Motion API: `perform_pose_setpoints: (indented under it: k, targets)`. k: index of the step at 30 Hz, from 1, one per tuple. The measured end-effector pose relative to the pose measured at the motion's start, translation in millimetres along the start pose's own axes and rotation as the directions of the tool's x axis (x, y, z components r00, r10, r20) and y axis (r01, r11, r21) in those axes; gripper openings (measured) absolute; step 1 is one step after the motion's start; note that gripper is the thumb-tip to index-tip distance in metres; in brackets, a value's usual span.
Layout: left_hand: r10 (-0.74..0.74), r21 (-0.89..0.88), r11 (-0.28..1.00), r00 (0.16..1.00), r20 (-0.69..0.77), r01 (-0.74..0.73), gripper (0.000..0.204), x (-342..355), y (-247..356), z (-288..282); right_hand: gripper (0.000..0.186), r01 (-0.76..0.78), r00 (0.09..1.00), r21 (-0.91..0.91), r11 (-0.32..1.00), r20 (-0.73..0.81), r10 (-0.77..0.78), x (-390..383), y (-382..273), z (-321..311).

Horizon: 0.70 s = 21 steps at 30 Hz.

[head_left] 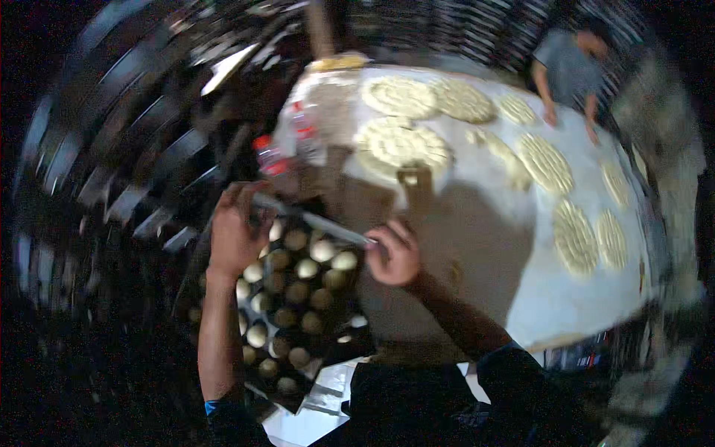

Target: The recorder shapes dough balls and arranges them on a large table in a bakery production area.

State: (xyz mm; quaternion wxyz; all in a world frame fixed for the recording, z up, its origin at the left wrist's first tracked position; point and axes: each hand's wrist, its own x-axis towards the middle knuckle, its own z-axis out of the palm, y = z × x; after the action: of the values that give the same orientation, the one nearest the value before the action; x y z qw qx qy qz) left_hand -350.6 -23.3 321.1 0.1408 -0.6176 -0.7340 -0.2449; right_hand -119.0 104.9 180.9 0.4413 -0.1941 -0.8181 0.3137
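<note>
A dark baking tray [319, 222] with several pale round dough balls [307, 268] on it lies tilted in front of me, left of the table. My left hand [240, 229] is closed around the left end of its far rim. At the right end of that rim, the fingers of my right hand [395, 252] are curled in a grip. Motion blurs the picture, so the exact finger placement is unclear. Part of the tray's left side is hidden behind my left forearm.
A pale worktable [551, 298] curves away to the right, bearing several flat dough rounds [402, 145] cut into strips. Bottles with red tops [269, 155] stand near its left edge. Another person [570, 71] leans over the far right side. Dark stacked racks blur past at left.
</note>
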Motion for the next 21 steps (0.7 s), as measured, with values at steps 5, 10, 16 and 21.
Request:
perform_pose_setpoints:
  k: [5,10,16,21]
  targets:
    - [0.512,-0.667,0.723,0.790,0.338,-0.183,0.048,110,164,191,0.015,-0.345,0.939,-0.294,0.892,-0.122,0.322,-144,161,-193]
    - [0.352,-0.698,0.555,0.633,0.689,0.451,0.046,110,289,486,0.022,-0.507,0.856,-0.663,0.551,-0.313,0.411,-314,211,-369]
    - [-0.191,-0.222,0.907,0.819,0.540,0.358,0.054,242,398,589,0.022,-0.691,0.719,-0.631,0.353,-0.549,0.426,-348,173,-427]
    - [-0.219,0.064,0.975,0.874,0.434,0.213,0.046,300,369,627,0.019,-0.720,0.682,-0.460,0.519,-0.607,0.408,-313,175,-428]
